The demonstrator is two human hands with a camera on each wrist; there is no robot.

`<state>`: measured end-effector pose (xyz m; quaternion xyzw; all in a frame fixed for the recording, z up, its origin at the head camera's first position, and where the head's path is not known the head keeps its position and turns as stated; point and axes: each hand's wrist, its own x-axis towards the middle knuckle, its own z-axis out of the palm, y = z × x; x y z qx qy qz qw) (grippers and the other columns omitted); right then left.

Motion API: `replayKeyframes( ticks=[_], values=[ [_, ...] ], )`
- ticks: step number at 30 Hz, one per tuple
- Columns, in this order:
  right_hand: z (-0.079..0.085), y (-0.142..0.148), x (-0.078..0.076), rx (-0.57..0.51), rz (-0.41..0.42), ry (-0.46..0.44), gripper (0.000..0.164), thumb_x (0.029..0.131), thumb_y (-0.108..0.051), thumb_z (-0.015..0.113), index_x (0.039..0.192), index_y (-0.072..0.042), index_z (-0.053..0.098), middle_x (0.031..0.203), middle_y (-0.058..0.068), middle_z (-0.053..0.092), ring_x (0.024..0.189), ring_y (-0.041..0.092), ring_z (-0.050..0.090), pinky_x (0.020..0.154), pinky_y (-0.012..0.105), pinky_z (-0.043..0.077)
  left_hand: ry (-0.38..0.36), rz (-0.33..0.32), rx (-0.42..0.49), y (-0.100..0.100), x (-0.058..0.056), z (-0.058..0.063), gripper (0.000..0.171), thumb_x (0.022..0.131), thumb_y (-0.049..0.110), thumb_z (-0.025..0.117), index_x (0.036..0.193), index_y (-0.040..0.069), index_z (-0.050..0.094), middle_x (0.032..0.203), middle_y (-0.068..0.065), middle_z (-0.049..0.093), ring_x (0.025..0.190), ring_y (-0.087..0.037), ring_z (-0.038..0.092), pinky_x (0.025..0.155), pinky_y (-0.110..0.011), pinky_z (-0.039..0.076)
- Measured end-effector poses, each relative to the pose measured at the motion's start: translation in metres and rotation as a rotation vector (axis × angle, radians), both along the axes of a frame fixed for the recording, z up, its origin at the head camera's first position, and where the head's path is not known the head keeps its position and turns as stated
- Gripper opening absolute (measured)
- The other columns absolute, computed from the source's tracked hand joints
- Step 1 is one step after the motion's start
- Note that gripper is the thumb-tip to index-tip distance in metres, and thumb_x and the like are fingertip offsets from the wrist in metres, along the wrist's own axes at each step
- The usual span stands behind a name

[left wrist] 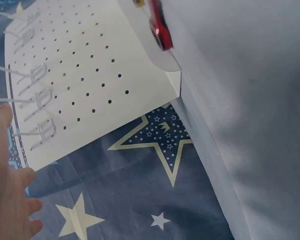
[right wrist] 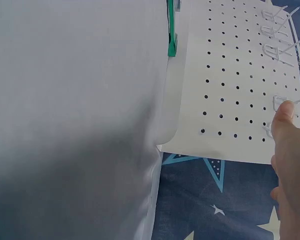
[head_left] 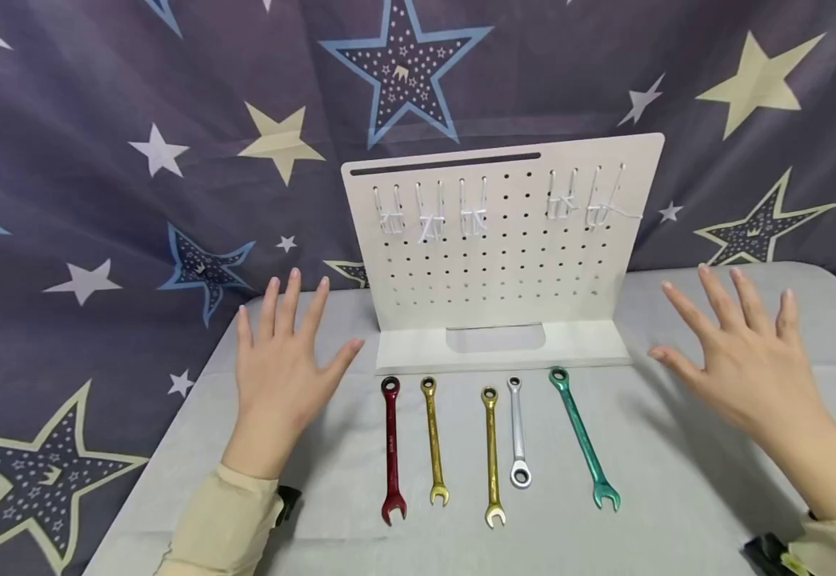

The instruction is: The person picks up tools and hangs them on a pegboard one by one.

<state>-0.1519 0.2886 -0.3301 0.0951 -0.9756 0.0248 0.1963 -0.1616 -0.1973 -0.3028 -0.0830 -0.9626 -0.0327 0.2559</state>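
Both hands hover over the table with fingers spread and nothing held. My left hand point(head_left: 281, 368) is left of a row of wrenches, nearest the red wrench point(head_left: 392, 452). To the right, my right hand point(head_left: 756, 368) is nearest the green wrench point(head_left: 585, 440), which lies at a slant. Between these two lie a gold wrench point(head_left: 434, 442), a second gold wrench point(head_left: 492, 456) and a smaller silver wrench point(head_left: 518, 432). Behind the row stands a white pegboard point(head_left: 497, 264) with several white wire hooks point(head_left: 473, 208) near its top.
A grey cloth covers the table point(head_left: 454, 552). The pegboard's white base point(head_left: 576, 344) lies just behind the wrenches' upper ends. Close behind the board hangs a dark curtain point(head_left: 533, 96) with stars, which also runs along the left side.
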Motion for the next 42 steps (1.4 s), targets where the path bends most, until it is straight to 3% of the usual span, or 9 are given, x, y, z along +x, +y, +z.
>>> replayKeyframes(
  ticks=[5,12,21,28,32,36,39,42],
  values=[
    [-0.003,0.001,0.002,-0.003,0.000,-0.002,0.076,0.097,-0.056,0.052,0.159,-0.028,0.020,0.164,0.014,0.008,0.150,0.034,-0.008,0.111,0.064,-0.015,-0.040,-0.052,0.046,0.001,-0.009,0.000,0.077,0.095,0.062,0.049,0.158,0.023,0.026,0.165,-0.009,0.013,0.151,-0.031,0.005,0.117,-0.060,0.003],
    [-0.002,-0.004,0.000,0.001,0.023,0.020,0.076,0.097,-0.056,0.052,0.159,-0.029,0.017,0.165,0.012,0.008,0.150,0.028,-0.012,0.111,0.063,-0.015,-0.056,-0.134,0.190,-0.007,-0.042,0.002,0.073,0.099,0.057,0.048,0.159,0.027,0.020,0.165,-0.004,0.014,0.150,-0.029,0.011,0.117,-0.057,0.012],
    [-0.006,-0.006,0.000,0.000,0.039,0.025,0.075,0.097,-0.056,0.052,0.159,-0.027,0.020,0.164,0.013,0.012,0.150,0.026,-0.011,0.112,0.063,-0.013,-0.134,-0.249,0.595,0.004,-0.084,-0.002,0.068,0.099,0.053,0.051,0.157,0.039,0.019,0.160,0.001,0.029,0.145,-0.027,0.029,0.112,-0.057,0.026],
    [-0.007,-0.009,-0.002,-0.006,0.064,0.050,0.075,0.097,-0.055,0.053,0.159,-0.028,0.021,0.164,0.013,0.012,0.151,0.029,-0.007,0.113,0.062,-0.012,-0.158,-0.412,0.940,0.017,-0.109,-0.017,0.061,0.102,0.031,0.058,0.155,0.027,0.028,0.147,-0.013,0.043,0.127,-0.032,0.050,0.102,-0.049,0.042],
    [-0.007,-0.009,-0.003,0.000,0.075,0.073,0.074,0.096,-0.054,0.055,0.158,-0.027,0.025,0.163,0.013,0.016,0.151,0.028,-0.005,0.114,0.061,-0.010,-0.211,-0.418,1.053,0.027,-0.107,-0.014,0.066,0.101,0.019,0.061,0.156,0.018,0.025,0.143,-0.021,0.041,0.119,-0.036,0.052,0.097,-0.047,0.044],
    [-0.005,-0.011,-0.003,-0.014,0.092,0.078,0.072,0.097,-0.051,0.056,0.157,-0.026,0.027,0.163,0.014,0.018,0.151,0.027,-0.002,0.115,0.061,-0.006,-0.212,-0.381,1.086,0.037,-0.095,-0.003,0.067,0.099,0.011,0.062,0.155,0.009,0.025,0.130,-0.021,0.046,0.108,-0.028,0.055,0.090,-0.032,0.047],
    [-0.004,-0.013,-0.002,-0.054,0.106,0.053,0.070,0.098,-0.047,0.057,0.157,-0.024,0.027,0.163,0.015,0.017,0.151,0.031,0.001,0.116,0.062,-0.001,-0.184,-0.376,1.096,0.039,-0.099,-0.004,0.063,0.099,0.011,0.062,0.153,0.006,0.030,0.118,-0.016,0.050,0.097,-0.019,0.055,0.081,-0.023,0.047],
    [-0.003,-0.012,0.001,-0.089,0.126,0.017,0.069,0.100,-0.044,0.054,0.158,-0.022,0.024,0.163,0.017,0.014,0.150,0.037,0.004,0.114,0.064,0.003,-0.163,-0.393,1.112,0.038,-0.110,-0.011,0.059,0.099,0.010,0.061,0.150,0.004,0.033,0.113,-0.013,0.053,0.093,-0.022,0.057,0.077,-0.026,0.051]
  ],
)
